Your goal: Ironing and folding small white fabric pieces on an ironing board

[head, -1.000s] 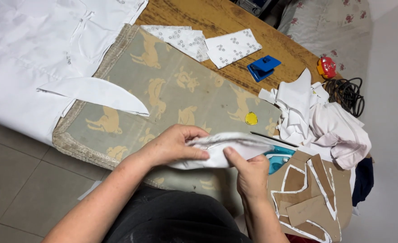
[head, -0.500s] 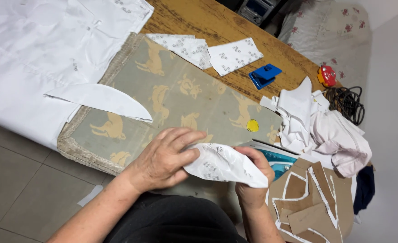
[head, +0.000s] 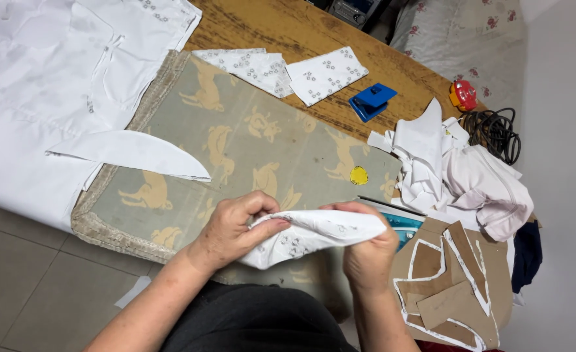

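Both of my hands grip one small piece of white fabric (head: 314, 236) printed with tiny flowers, held just above the near edge of a grey-green padded mat (head: 249, 137) patterned with tan deer. My left hand (head: 236, 229) pinches the left end, fingers curled around the cloth. At the right end, my right hand (head: 366, 251) closes over the fabric with the thumb on top. The cloth is bunched and folded between them.
A white curved fabric piece (head: 128, 153) and a large white cloth (head: 46, 85) lie left. Two floral pieces (head: 281, 68), a blue tool (head: 372, 101), yellow chalk (head: 359, 175), a red object (head: 464, 96), black cable (head: 493, 130), heaped white cloth (head: 457, 176), cardboard patterns (head: 451, 287) and a teal iron (head: 402, 225) crowd the right.
The fabric has been turned and stretched out between my hands; my right hand has risen from under it to grip its right end, while the left hand has shifted its pinch on the left end.
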